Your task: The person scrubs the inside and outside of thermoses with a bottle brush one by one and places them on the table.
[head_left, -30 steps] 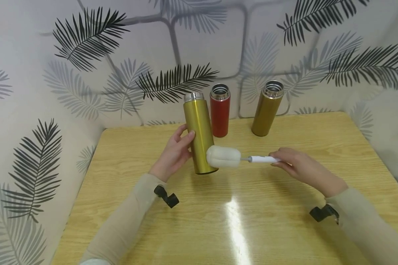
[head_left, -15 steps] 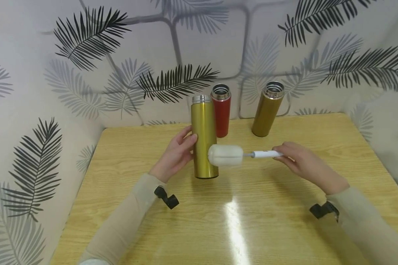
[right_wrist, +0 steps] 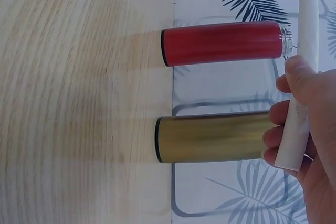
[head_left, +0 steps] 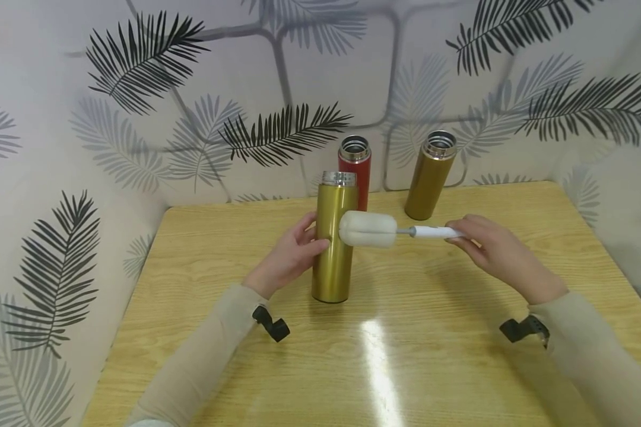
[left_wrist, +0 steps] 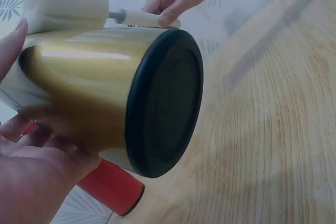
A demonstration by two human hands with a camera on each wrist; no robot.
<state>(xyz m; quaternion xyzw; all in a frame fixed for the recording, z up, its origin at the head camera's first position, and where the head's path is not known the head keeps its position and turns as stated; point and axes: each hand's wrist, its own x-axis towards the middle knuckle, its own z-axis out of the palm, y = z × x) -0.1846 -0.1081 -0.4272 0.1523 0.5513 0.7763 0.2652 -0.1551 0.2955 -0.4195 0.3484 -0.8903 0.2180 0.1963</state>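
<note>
My left hand [head_left: 291, 258] grips a gold vacuum flask [head_left: 331, 273] by its side, thumb in front. The flask is near upright, its steel neck at the top, and its dark base [left_wrist: 168, 103] is held off the table in the left wrist view. Fingers of my right hand [head_left: 494, 252] hold the white handle [right_wrist: 307, 35] of a sponge bottle brush. Lying level, the brush's pale sponge head [head_left: 368, 230] is against the flask's side, around its upper middle. In the left wrist view the sponge [left_wrist: 68, 6] appears along the gold surface.
A red flask [head_left: 361, 184] without a lid stands at the back of the wooden table [head_left: 219, 356], partly hidden behind the held one. Further right, another gold flask [head_left: 430, 184] stands lidless near the leaf-patterned wall [head_left: 192, 71].
The held flask has come lower and slightly right, and its leftward lean has become near upright. The brush has moved up and a little right, so its sponge is higher along the flask's side.
</note>
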